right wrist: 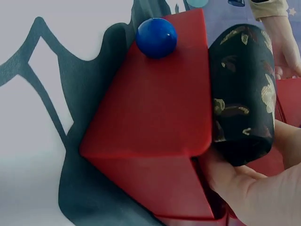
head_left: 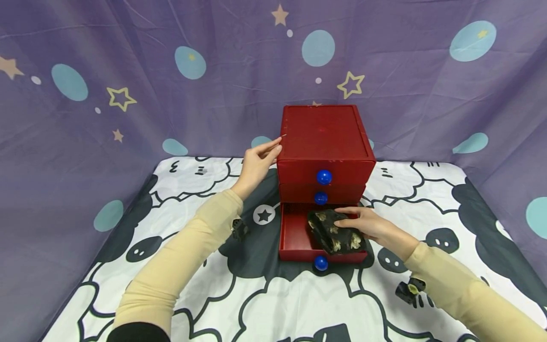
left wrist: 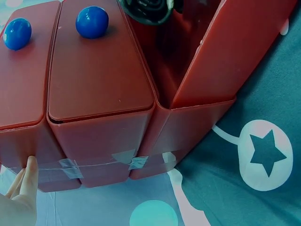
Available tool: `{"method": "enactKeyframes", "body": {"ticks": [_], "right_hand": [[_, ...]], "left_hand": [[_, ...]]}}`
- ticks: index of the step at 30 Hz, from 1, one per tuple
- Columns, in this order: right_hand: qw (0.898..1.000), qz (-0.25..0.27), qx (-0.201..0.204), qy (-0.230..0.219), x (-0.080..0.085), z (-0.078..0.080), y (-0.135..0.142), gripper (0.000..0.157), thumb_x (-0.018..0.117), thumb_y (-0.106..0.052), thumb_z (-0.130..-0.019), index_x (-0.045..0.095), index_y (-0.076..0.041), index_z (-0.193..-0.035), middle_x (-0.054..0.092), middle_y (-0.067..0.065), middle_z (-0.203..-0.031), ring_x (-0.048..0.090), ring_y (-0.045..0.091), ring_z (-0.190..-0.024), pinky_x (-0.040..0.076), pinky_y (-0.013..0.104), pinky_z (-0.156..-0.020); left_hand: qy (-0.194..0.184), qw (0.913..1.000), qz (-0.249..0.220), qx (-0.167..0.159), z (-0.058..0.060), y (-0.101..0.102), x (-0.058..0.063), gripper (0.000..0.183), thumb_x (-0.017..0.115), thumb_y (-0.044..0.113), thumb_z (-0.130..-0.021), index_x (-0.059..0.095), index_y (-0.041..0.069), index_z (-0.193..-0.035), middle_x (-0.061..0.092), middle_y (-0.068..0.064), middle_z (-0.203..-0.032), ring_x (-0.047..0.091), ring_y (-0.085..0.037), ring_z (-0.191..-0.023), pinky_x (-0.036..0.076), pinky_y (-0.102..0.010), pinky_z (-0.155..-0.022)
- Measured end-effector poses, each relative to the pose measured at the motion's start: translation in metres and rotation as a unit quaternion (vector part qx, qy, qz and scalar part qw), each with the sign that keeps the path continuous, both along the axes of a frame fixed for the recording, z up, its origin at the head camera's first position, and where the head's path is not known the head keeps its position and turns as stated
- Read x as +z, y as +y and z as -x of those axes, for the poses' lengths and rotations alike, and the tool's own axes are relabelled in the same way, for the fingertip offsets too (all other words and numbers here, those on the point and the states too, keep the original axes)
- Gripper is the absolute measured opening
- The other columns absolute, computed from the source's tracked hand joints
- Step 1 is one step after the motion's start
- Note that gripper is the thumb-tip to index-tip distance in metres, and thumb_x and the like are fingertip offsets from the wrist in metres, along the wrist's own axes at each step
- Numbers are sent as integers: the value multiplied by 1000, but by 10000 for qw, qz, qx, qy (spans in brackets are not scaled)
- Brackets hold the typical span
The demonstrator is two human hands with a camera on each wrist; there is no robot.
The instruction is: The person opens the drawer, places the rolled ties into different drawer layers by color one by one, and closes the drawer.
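Observation:
A red three-drawer cabinet [head_left: 326, 135] has a blue round knob on each drawer. Its bottom drawer [head_left: 295, 255] is pulled out, while the upper two are closed. My right hand [head_left: 376, 224] grips a folded black cloth [head_left: 335, 232] with a pale gold flower pattern, at the right side of that drawer. The cloth lies tilted over the drawer's opening; the right wrist view shows its rounded bundle [right wrist: 242, 89] beside the drawer front. With fingers nearly straight, my left hand [head_left: 256, 164] touches the cabinet's left side near the top, as the left wrist view also shows.
The cabinet stands on a black-and-white cartoon-print cloth [head_left: 205, 304] that covers the table. Behind it hangs a purple curtain [head_left: 239, 66] with stars and blue ovals. Clear tape [left wrist: 70, 168] runs along the cabinet's side.

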State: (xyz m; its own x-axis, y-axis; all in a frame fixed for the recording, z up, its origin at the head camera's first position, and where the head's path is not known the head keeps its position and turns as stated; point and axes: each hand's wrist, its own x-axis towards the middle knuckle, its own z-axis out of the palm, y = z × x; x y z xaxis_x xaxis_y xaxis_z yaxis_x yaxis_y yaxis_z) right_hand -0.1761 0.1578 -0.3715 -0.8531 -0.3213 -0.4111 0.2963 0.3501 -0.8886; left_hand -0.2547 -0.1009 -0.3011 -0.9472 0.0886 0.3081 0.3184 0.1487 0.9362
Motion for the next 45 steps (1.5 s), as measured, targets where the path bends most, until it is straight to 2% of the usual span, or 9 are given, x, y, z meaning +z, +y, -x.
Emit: {"method": "enactKeyframes", "body": {"ticks": [3, 8, 10, 15, 22, 26, 29, 34, 45], "right_hand": [[9996, -201, -202, 30, -2, 1, -4, 61, 64, -25, -81, 39, -1, -133, 46, 19, -119, 54, 10, -73, 49, 22, -60], [9979, -259, -597, 29, -7, 3, -9, 60, 64, -23, -81, 40, -1, -132, 54, 15, -107, 55, 6, -64, 50, 22, -57], [9976, -150, -681, 7, -9, 4, -12, 60, 63, -22, -82, 39, -1, -133, 50, 19, -114, 58, 8, -73, 53, 27, -66], [9971, -178, -737, 12, -11, 3, -17, 59, 61, -21, -84, 37, -2, -134, 47, 19, -118, 57, 12, -79, 51, 29, -68], [9969, -302, -726, -12, -16, 3, -23, 60, 61, -20, -84, 33, -4, -135, 30, 22, -133, 41, 31, -108, 45, 38, -77], [9966, -189, -796, -74, -19, 3, -26, 61, 61, -17, -84, 32, -4, -135, 26, 23, -135, 39, 34, -112, 42, 49, -86], [9965, -53, -820, -131, -20, 3, -28, 60, 60, -14, -84, 30, -4, -135, 27, 23, -133, 42, 33, -110, 40, 53, -90], [9964, 128, -815, -211, -21, 2, -31, 60, 59, -9, -84, 27, -3, -135, 37, 21, -124, 55, 23, -89, 50, 40, -78], [9971, 274, -694, -153, -24, 3, -30, 59, 59, -6, -84, 28, -3, -134, 45, 17, -109, 56, 12, -69, 52, 27, -62]], "left_hand": [[-51, 10000, -30, -18, -1, 0, 1, 32, 58, 13, -86, 58, 3, -117, 58, -13, -115, 57, -21, -100, 51, -26, -79], [27, 10000, -65, 6, 5, -1, -6, 32, 59, 14, -86, 59, 4, -117, 59, -12, -114, 58, -19, -99, 50, -34, -83], [44, 10000, -80, 9, 5, -1, -6, 32, 59, 14, -86, 59, 4, -117, 59, -13, -114, 58, -19, -99, 49, -36, -83], [-62, 9999, -102, -12, 2, -1, -2, 32, 59, 13, -86, 59, 3, -116, 59, -14, -114, 58, -21, -99, 48, -38, -84], [-157, 9998, 76, 5, -14, 2, 14, 33, 56, 9, -87, 56, -1, -118, 56, -18, -116, 56, -25, -102, 50, -30, -82], [-126, 9999, 25, -32, -9, 1, 10, 33, 56, 10, -87, 56, 0, -118, 56, -16, -117, 56, -24, -102, 49, -36, -84], [-83, 10000, 40, -29, -2, -1, 1, 33, 57, 13, -87, 57, 4, -118, 57, -13, -116, 57, -21, -101, 49, -33, -84], [-21, 9999, 141, 37, 4, -3, -6, 33, 58, 16, -87, 58, 7, -118, 59, -12, -114, 58, -18, -99, 50, -29, -81], [-147, 9997, 190, -24, -14, 0, 14, 33, 56, 11, -88, 55, 1, -120, 56, -16, -117, 56, -25, -102, 50, -27, -81]]}}
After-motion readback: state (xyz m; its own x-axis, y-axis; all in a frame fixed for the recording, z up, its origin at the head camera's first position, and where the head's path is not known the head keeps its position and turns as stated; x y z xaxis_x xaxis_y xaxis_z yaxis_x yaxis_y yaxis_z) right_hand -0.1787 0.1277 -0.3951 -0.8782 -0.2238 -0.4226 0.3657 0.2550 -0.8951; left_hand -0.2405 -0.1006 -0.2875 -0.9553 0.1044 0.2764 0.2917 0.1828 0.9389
